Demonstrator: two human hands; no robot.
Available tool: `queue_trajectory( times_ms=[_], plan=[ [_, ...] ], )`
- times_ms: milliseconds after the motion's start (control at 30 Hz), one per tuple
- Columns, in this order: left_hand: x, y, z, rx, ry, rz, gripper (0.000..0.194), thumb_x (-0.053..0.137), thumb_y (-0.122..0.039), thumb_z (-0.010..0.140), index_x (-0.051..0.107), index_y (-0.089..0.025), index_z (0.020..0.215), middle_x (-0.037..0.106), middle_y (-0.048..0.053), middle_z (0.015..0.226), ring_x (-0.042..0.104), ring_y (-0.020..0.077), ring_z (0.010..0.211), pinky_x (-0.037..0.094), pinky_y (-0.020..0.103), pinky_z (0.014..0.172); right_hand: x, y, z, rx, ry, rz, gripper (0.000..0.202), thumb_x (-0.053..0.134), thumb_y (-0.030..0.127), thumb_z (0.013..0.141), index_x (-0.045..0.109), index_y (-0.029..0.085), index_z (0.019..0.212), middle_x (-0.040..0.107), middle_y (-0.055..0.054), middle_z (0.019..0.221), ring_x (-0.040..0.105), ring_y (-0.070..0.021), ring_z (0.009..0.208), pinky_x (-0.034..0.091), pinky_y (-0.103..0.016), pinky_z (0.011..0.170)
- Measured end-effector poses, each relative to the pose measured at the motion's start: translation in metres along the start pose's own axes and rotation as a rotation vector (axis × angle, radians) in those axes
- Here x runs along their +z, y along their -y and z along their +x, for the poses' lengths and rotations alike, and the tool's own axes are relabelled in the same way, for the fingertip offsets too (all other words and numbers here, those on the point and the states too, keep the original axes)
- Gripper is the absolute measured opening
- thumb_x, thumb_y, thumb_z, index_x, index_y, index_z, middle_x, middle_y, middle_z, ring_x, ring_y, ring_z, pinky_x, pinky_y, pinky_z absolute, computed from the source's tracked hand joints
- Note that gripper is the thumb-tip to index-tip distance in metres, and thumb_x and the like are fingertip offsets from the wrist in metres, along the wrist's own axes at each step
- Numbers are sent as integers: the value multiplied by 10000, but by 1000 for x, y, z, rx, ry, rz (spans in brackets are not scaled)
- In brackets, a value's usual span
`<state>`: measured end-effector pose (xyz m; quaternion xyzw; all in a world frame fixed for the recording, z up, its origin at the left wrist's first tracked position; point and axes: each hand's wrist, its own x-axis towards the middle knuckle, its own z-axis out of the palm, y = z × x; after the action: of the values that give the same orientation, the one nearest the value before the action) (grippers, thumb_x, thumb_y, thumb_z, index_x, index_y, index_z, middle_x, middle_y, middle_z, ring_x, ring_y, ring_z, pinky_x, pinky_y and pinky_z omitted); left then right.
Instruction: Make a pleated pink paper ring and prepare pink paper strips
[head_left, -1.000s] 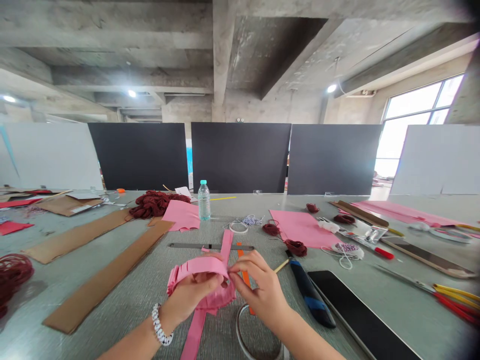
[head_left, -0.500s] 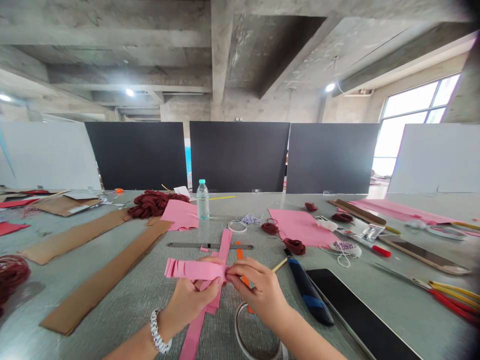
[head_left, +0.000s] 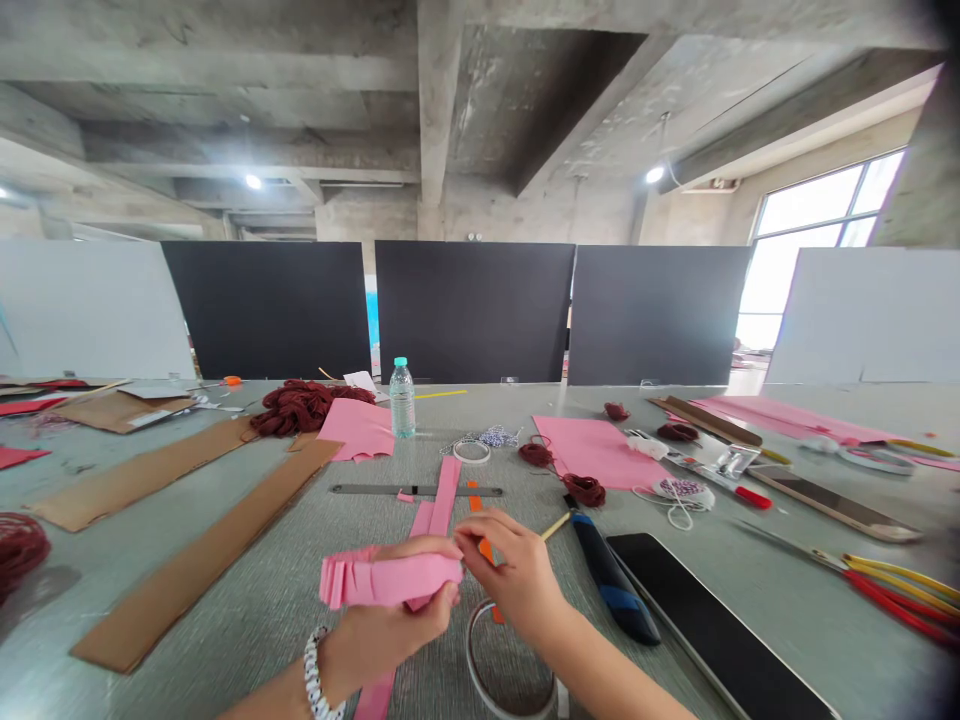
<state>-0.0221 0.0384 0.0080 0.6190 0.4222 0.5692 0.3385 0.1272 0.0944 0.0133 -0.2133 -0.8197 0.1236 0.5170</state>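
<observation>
Pleated pink strip [head_left: 397, 580]: held above the surface [head_left: 247, 600] by the left hand [head_left: 401, 622], whose far-side fingers are partly hidden. Flat pink strips [head_left: 448, 490] beneath: partly covered. Right hand [head_left: 519, 572]: fingertips narrowed at the pleated strip's right end; grip cannot be confirmed. Tape roll [head_left: 470, 650]: partly covered by right forearm [head_left: 600, 655].

Left fingers [head_left: 420, 546] partly hidden behind pink strip [head_left: 401, 580], maroon yarn [head_left: 21, 552] cropped at left edge

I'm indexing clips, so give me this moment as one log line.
left hand: holds pleated pink strip | right hand: at strip's right end | table: bottle, scissors
</observation>
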Motion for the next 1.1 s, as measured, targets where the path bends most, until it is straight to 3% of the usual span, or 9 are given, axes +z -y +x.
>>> queue_trajectory(
  times_ms=[133, 367, 533, 733, 933, 1100],
  plan=[
    [-2, 0, 5, 49, -1, 143, 153, 487, -235, 743, 556, -205, 876, 580, 13, 746, 539, 136, 613, 466, 273, 596, -2, 6, -1, -54, -88, 20, 114, 498, 108, 749, 570, 182, 796, 589, -28, 720, 540, -127, 682, 454, -248, 627],
    [-6, -2, 7, 82, 24, 215, 142, 436, -195, 773, 503, -192, 898, 544, 16, 788, 491, 98, 549, 432, 209, 487, 3, 10, -4, -68, 20, 79, 133, 509, 121, 762, 595, 199, 827, 618, -34, 782, 571, -127, 722, 475, -240, 649],
    [-7, 4, 7, 171, 74, 260, 142, 434, -175, 779, 482, -214, 907, 563, 25, 829, 524, 113, 606, 457, 219, 537, 3, 9, -4, -58, 31, 43, 127, 508, 125, 766, 601, 200, 808, 624, -25, 756, 572, -125, 691, 473, -237, 631],
    [-7, 9, 10, 215, 56, 307, 177, 454, -138, 746, 510, -203, 901, 575, 27, 857, 536, 153, 793, 434, 286, 751, 5, 6, -8, -60, 71, -52, 132, 487, 118, 760, 578, 201, 804, 619, -34, 773, 563, -143, 716, 467, -257, 653],
    [-5, 9, 7, 141, 91, 242, 171, 448, -157, 749, 519, -195, 900, 564, 20, 839, 530, 148, 753, 440, 267, 692, 8, 6, -8, -19, 29, -57, 172, 451, 52, 679, 547, 189, 721, 579, -17, 686, 540, -129, 635, 454, -237, 590],
    [-4, 3, 7, 9, 53, 120, 150, 442, -191, 761, 512, -189, 894, 527, 2, 767, 490, 107, 590, 424, 225, 540, 3, 6, -5, -67, 65, 12, 149, 477, 103, 747, 570, 201, 810, 613, -24, 765, 566, -126, 708, 463, -236, 654]
  ],
)
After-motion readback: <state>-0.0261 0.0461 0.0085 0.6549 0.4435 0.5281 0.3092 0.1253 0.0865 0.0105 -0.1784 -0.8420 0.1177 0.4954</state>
